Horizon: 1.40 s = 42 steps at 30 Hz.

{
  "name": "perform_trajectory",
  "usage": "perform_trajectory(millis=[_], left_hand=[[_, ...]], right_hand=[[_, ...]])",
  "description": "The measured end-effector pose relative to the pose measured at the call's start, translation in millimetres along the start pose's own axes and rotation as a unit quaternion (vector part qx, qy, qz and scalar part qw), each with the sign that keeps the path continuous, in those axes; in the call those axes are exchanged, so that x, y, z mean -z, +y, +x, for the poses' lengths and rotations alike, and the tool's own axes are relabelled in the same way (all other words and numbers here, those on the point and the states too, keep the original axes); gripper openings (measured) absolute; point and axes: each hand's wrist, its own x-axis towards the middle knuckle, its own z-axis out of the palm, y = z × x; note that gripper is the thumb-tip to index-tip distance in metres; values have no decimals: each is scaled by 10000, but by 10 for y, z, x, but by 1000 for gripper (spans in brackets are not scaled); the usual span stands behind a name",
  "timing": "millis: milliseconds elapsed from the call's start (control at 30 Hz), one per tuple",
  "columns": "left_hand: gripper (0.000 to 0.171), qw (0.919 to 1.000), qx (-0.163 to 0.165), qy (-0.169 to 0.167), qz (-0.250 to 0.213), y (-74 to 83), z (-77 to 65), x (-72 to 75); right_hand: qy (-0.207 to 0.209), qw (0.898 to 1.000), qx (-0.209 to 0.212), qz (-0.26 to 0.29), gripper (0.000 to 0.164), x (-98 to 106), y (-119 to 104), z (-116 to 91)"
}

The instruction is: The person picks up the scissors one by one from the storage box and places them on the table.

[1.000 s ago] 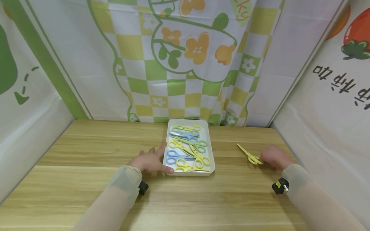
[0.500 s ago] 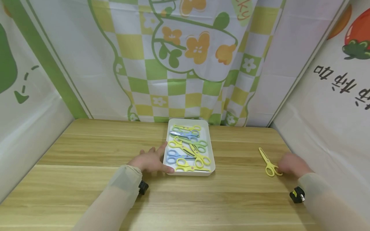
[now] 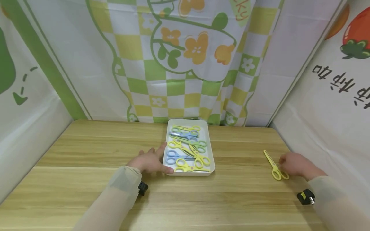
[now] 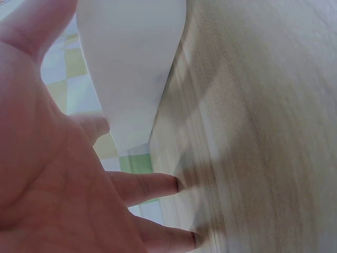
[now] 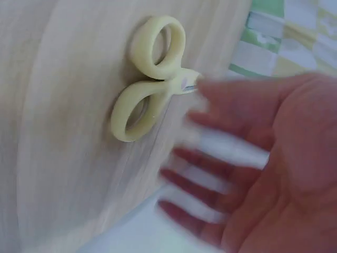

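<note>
A pair of yellow scissors (image 3: pixel 275 166) lies on the wooden table at the right, blades pointing away. Right beside its handles is my right hand (image 3: pixel 297 165). In the right wrist view the scissors (image 5: pixel 172 84) lie flat, and the fingers of my blurred right hand (image 5: pixel 284 153) are loosely extended, curled round nothing. My left hand (image 3: pixel 148 162) is spread against the left side of a white tray (image 3: pixel 206 129), thumb at its near corner and index finger at its rim. In the left wrist view, my left hand's fingers (image 4: pixel 147 187) are straight beside the tray's outer wall (image 4: pixel 131 58).
Several yellow, blue and green scissors (image 3: pixel 189 146) lie jumbled in the tray. A checked curtain (image 3: pixel 190 80) hangs behind the table (image 3: pixel 231 199). White printed cloth walls (image 3: pixel 326 106) close in both sides.
My right hand has moved the yellow scissors rightward and toward me along the table, and its fingers have come off them. The left hand and tray have stayed in place.
</note>
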Motion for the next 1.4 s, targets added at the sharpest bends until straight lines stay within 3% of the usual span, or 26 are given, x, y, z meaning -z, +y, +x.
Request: perform_trajectory(millis=[100, 267, 767, 1167, 1400], left_hand=[[127, 10000, -44, 31, -51, 10, -12, 11], [126, 9998, -81, 89, -142, 33, -25, 23], [126, 9997, 7, 119, -229, 33, -19, 27], [128, 9995, -79, 118, -292, 45, -46, 19], [131, 9999, 72, 77, -22, -111, 152, -78]], right_hand=[[91, 9990, 273, 334, 30, -24, -85, 22], [-22, 9991, 365, 193, 44, -27, -215, -1], [-231, 9995, 79, 222, 43, -47, -288, -105], [-543, 9984, -56, 176, 43, 83, -492, -109], [-680, 9971, -178, 285, 45, 18, -429, -118]])
